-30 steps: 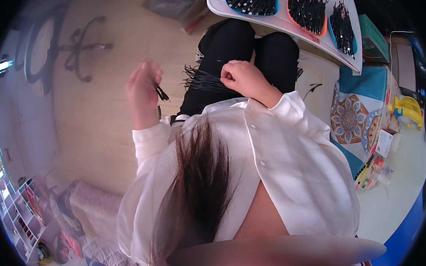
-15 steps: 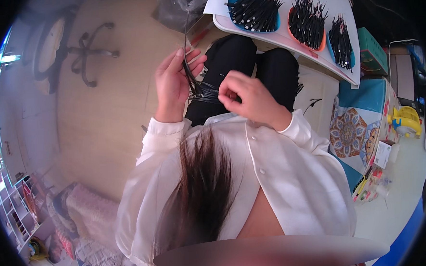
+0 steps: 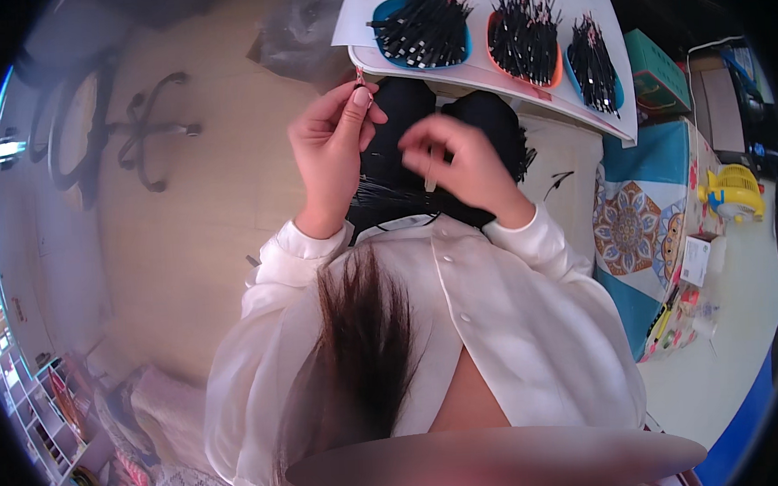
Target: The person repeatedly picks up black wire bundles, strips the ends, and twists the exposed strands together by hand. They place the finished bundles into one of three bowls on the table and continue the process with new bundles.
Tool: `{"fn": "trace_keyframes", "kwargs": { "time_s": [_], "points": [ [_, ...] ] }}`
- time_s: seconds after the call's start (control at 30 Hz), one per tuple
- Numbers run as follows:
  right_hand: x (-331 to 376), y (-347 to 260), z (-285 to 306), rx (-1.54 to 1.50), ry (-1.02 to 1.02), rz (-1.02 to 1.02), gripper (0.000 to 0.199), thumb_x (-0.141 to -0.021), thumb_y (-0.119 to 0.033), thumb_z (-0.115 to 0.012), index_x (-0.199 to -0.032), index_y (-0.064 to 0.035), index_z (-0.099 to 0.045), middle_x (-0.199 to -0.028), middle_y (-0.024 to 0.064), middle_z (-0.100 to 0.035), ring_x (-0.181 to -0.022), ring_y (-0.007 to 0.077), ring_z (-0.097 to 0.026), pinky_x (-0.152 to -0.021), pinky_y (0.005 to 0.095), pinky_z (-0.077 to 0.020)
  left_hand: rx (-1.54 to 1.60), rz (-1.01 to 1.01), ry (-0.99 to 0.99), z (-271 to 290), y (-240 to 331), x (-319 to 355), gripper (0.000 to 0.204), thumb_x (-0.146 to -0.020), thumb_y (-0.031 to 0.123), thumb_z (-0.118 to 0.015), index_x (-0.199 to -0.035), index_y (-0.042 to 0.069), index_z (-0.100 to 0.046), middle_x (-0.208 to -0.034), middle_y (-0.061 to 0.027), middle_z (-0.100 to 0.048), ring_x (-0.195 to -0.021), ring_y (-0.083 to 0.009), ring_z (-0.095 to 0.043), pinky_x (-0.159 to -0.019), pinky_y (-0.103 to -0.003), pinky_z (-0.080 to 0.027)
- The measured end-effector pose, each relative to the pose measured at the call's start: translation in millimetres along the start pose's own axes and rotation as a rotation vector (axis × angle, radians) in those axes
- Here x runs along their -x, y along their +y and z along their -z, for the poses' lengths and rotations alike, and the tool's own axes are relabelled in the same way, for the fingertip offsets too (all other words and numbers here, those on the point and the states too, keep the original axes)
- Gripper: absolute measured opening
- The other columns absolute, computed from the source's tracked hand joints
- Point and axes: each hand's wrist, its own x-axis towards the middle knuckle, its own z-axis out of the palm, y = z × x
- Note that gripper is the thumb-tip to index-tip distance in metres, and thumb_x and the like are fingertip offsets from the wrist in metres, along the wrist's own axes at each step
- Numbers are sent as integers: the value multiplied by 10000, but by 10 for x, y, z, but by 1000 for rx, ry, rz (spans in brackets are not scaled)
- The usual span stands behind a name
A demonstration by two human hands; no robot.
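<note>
My left hand is raised over my left thigh, thumb and fingertips pinched together on a thin black cable. Pinkish wire ends stick up from the pinch; the palm and fingers hide the rest of the cable. To its right, my right hand hovers over my lap, fingers bent and smeared by motion. A small pale sliver shows under its fingers; I cannot tell whether it is held. Across my dark trousers lies a bundle of black cables, below and between the hands.
On the white table ahead stand a blue tray, an orange tray and another blue tray, all heaped with black cables. A green box and yellow fan are at right. A wheeled chair stands left.
My left hand has risen and changed from an open palm with a long dark strand to a pinch on a cable end. My right hand has uncurled somewhat. The whole view has shifted slightly.
</note>
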Motion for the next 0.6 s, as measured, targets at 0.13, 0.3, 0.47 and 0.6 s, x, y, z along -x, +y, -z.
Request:
{"fn": "trace_keyframes", "kwargs": {
  "time_s": [0.13,0.3,0.47,0.6],
  "points": [
    [-216,-140,123,-217,170,23,131,-909,-69,-631,-1016,6,-619,-900,-9,-624,-777,44,-562,-705,195,-463,-37,17,-37,-123,-46,50,174,-942,93,-598,-1023,-45,-665,-727,-48,-642,-509,-36,-436,-452,-165,-322],
    [-317,-179,38,-329,235,100,97,-872,-77,-672,-923,-6,-630,-794,-26,-619,-666,12,-517,-582,169,-419,-52,2,-56,-178,-59,92,159,-930,67,-609,-1029,-43,-668,-758,-54,-659,-549,-50,-513,-473,-167,-361],
    [-310,-118,127,-359,286,58,89,-886,-75,-661,-888,-18,-593,-813,-18,-614,-734,22,-538,-651,173,-436,-267,-106,-117,-163,-127,133,165,-927,65,-613,-1035,-48,-667,-751,-55,-663,-572,-54,-516,-514,-164,-412],
    [-265,-93,87,-395,320,27,95,-897,-84,-647,-884,-28,-572,-820,-31,-586,-735,25,-513,-670,176,-413,-313,-163,-141,-151,-183,106,137,-925,65,-614,-988,-48,-661,-750,-25,-635,-613,-55,-534,-531,-177,-414]
  ]
}}
